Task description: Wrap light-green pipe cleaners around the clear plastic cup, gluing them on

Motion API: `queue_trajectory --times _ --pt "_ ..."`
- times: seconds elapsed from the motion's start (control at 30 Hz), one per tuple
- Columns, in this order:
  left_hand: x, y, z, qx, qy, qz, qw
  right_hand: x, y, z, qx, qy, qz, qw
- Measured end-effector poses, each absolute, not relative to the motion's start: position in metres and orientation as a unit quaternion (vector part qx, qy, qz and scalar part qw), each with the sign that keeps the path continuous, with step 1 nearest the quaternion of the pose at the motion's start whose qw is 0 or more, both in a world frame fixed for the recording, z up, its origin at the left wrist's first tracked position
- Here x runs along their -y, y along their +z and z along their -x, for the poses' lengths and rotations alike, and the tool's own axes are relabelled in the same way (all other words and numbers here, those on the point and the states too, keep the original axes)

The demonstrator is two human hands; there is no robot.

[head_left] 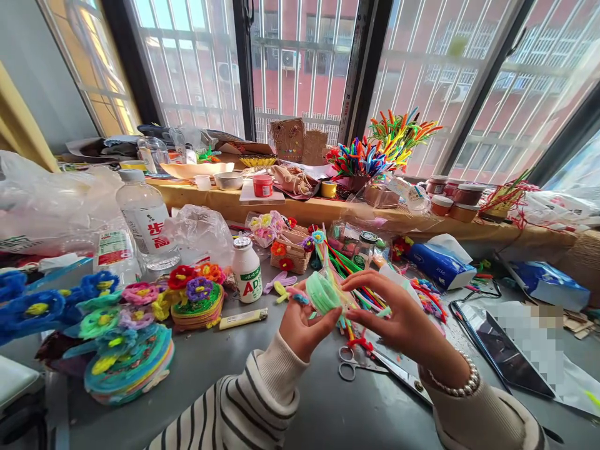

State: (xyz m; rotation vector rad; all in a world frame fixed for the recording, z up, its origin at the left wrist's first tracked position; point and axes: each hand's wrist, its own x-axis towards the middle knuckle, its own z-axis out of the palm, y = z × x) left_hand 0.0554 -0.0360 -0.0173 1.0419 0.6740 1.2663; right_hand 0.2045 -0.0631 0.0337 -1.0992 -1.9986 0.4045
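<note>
My left hand point(302, 325) is closed round a pale green pipe-cleaner coil point(322, 292), wound into a small round shape, thumb on its front and fingers behind. My right hand point(387, 309) is close by on the right, thumb and forefinger apart at the coil's edge; whether they touch it I cannot tell. Behind the hands lies a bundle of loose pipe cleaners point(340, 259). Below them are small scissors point(347, 364) beside a red pipe-cleaner piece point(360, 344) and larger scissors point(403, 373).
Pipe-cleaner flower pots point(129, 369) stand at the left, near a lighter point(244, 318), a white drink bottle point(246, 272) and a water bottle point(147, 222). To the right lie a tissue pack point(440, 265) and a phone point(510, 350). A cluttered ledge point(197, 194) runs below the windows.
</note>
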Motion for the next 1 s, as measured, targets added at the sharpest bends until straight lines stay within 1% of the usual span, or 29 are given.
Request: queue_trajectory --times 0.07,0.13,0.23,0.3,0.43,0.57,0.63,0.7,0.83,0.9,1.0 --pt "0.039 -0.016 -0.056 -0.308 0.552 -0.465 0.619 0.066 0.034 -0.2 0.776 0.091 0.451 0.431" --pt "0.042 -0.015 -0.057 -0.327 0.553 -0.484 0.594 0.07 0.033 -0.195 0.773 0.005 0.456 0.442" --pt "0.046 -0.014 -0.058 -0.351 0.553 -0.529 0.539 0.076 0.031 -0.187 0.788 -0.098 0.438 0.421" --pt "0.047 -0.013 -0.058 -0.355 0.55 -0.552 0.516 0.078 0.03 -0.184 0.797 -0.132 0.431 0.403" --pt "0.049 -0.012 -0.059 -0.343 0.555 -0.566 0.504 0.078 0.029 -0.182 0.805 -0.145 0.435 0.378" --pt "0.048 -0.013 -0.059 -0.344 0.555 -0.573 0.496 0.077 0.03 -0.183 0.806 -0.128 0.438 0.377" --pt "0.047 -0.015 -0.059 -0.347 0.558 -0.569 0.494 0.078 0.032 -0.184 0.798 -0.113 0.436 0.399" --pt "0.048 -0.015 -0.058 -0.35 0.559 -0.562 0.499 0.08 0.034 -0.186 0.772 -0.108 0.443 0.442" --pt "0.047 -0.017 -0.057 -0.35 0.558 -0.538 0.526 0.08 0.034 -0.195 0.68 -0.134 0.486 0.532" --pt "0.044 -0.019 -0.057 -0.331 0.562 -0.51 0.561 0.077 0.035 -0.199 0.653 -0.153 0.51 0.538" --pt "0.038 -0.02 -0.056 -0.287 0.561 -0.468 0.619 0.074 0.037 -0.202 0.658 -0.148 0.525 0.519"
